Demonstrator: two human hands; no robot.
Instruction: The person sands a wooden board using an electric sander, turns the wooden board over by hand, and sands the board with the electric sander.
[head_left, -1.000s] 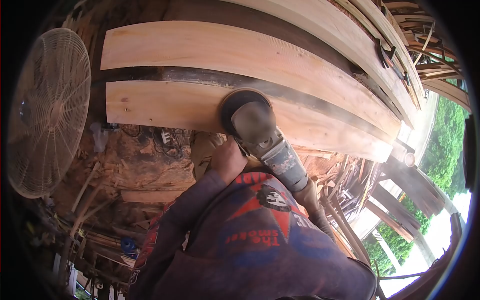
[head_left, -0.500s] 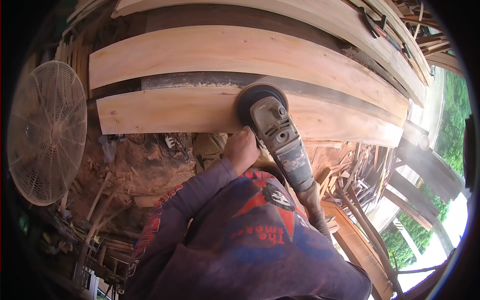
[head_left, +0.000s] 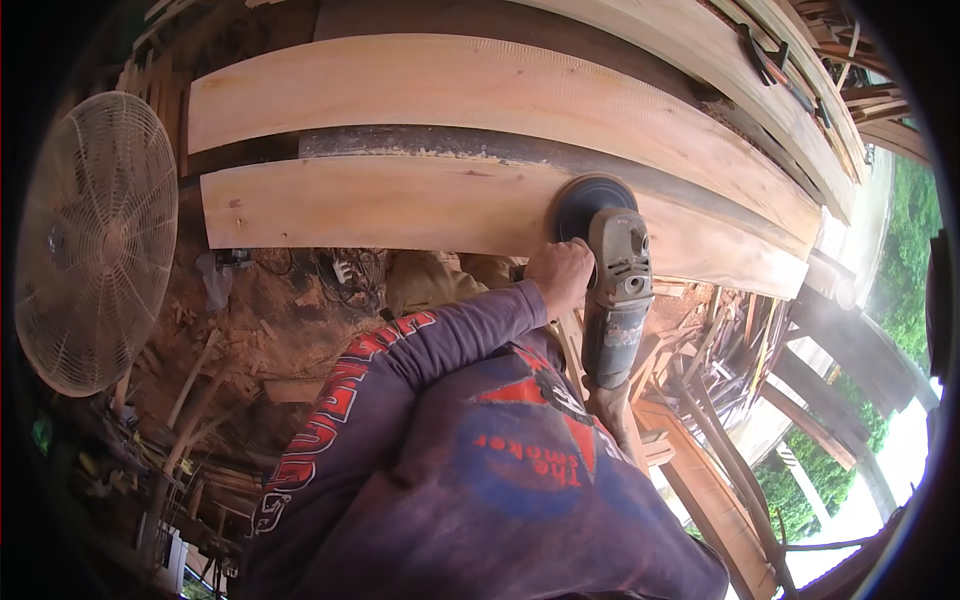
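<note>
An angle grinder (head_left: pixel 618 285) with a round sanding disc (head_left: pixel 578 208) rests on the nearer pale wooden board (head_left: pixel 380 205). My left hand (head_left: pixel 562 272) is closed around the side handle by the grinder's head, and the handle is mostly hidden in the fist. Lower down, my right hand (head_left: pixel 608 402) wraps the rear end of the tool's body, partly covered by my shirt. Fine dust hangs over the board to the right of the disc. Behind it lies a second pale board (head_left: pixel 440 90), parallel, with a dark gap between the two.
A large caged fan (head_left: pixel 98 245) stands at the left. A hammer (head_left: pixel 765 62) lies on the stacked boards (head_left: pixel 680 50) at the far right. Sawdust and scraps cover the ground (head_left: pixel 270 320) below the bench. Wood offcuts (head_left: pixel 715 335) pile up at the right.
The grinder has slid right along the nearer board, with both hands on it, and its body now stands more upright in the view. My left arm reaches further right.
</note>
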